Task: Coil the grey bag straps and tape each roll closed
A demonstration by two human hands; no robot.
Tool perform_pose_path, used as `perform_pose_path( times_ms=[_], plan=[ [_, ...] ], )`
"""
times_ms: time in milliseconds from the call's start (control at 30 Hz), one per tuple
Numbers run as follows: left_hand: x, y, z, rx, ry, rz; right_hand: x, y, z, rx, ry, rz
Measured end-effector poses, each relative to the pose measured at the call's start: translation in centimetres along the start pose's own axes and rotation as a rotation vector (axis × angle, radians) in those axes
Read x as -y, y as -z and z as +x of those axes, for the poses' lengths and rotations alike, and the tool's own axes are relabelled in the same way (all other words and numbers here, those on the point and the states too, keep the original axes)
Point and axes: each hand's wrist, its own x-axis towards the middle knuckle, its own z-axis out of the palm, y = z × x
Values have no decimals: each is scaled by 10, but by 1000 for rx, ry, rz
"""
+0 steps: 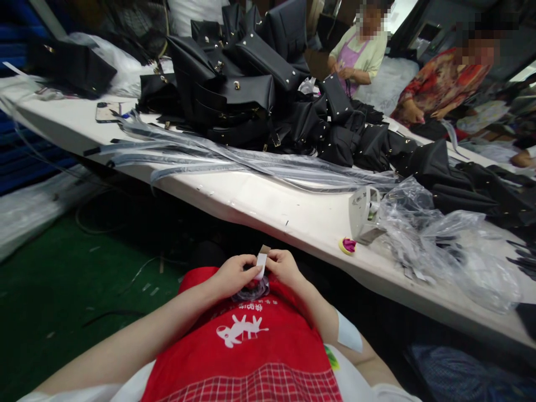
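In my lap, over the red apron (201, 346), both hands meet at a small white strip (261, 261) with a brown end. My left hand (234, 274) pinches the white part between thumb and finger. My right hand (285, 269) is closed at the strip's other edge, its fingertips against the brown end. Under the hands lies a crumpled bit of clear plastic (255, 292), partly hidden by the fingers. A piece of pale tape (349, 331) is stuck on my right forearm.
Ahead runs a long white table (268, 204) piled with black bags (251, 61). Long plastic-wrapped strips (218, 156) lie along it. Nearer stand a white dispenser (359, 215), a small round yellow-and-magenta item (347, 245) and clear plastic bags (456, 240). Two people (362, 53) work across the table.
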Motion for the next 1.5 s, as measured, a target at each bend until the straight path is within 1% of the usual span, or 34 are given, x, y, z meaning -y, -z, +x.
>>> perform_pose_path(
  times_ms=[33,100,167,233,300,367,467,600,700,767,833,867,900,933,1000,1033,1067,1133,1200,1267,1333,1367,1400,1433,1467,1500],
  plan=[
    [-1,-1,0,12,17,-15,4,3,0,34,18,-23],
    [-4,-3,-1,-7,1,32,11,10,-2,144,-15,-13],
    [-6,-3,-1,-47,-28,115,18,18,-3,239,-62,61],
    [-7,-3,0,-71,-59,195,22,23,-4,288,-82,132],
    [-6,-3,2,-86,-113,266,23,27,-4,301,-73,104],
    [-4,-4,3,-119,-164,302,20,28,-3,276,-70,22],
    [0,-5,3,-170,-193,269,13,29,-1,234,-85,-20],
    [3,-4,3,-114,-187,251,3,30,2,228,-118,-11],
    [1,-5,1,-100,-183,271,0,29,4,260,-121,-14],
    [-1,-6,0,-92,-197,285,2,27,4,287,-67,-38],
    [-2,-5,1,-86,-199,310,7,23,1,250,38,-131],
    [-2,-4,2,-67,-167,318,11,21,-2,210,101,-203],
    [-2,-2,3,-22,-105,305,15,19,-6,175,165,-287],
    [-1,1,5,42,-24,262,19,17,-10,156,229,-375],
    [1,9,9,166,114,95,27,14,-21,167,357,-533],
    [2,13,11,202,142,-14,30,13,-26,179,415,-597],
    [2,17,13,209,144,-129,33,13,-31,180,469,-651],
    [-1,22,16,166,136,-344,37,11,-40,135,555,-734],
    [-8,23,18,119,159,-510,39,8,-47,74,609,-805],
    [-16,20,20,60,157,-549,41,7,-51,23,646,-845],
    [-23,15,23,21,134,-493,45,13,-52,-19,674,-836],
    [-24,13,24,17,132,-458,47,22,-51,-60,682,-818],
    [-25,12,26,14,150,-433,50,36,-49,-132,680,-799],
    [-25,12,29,22,183,-412,52,55,-47,-242,670,-782],
    [-24,11,31,31,207,-390,53,78,-45,-392,652,-770],
    [-23,11,33,27,239,-359,55,105,-44,-573,616,-763]
  ],
)
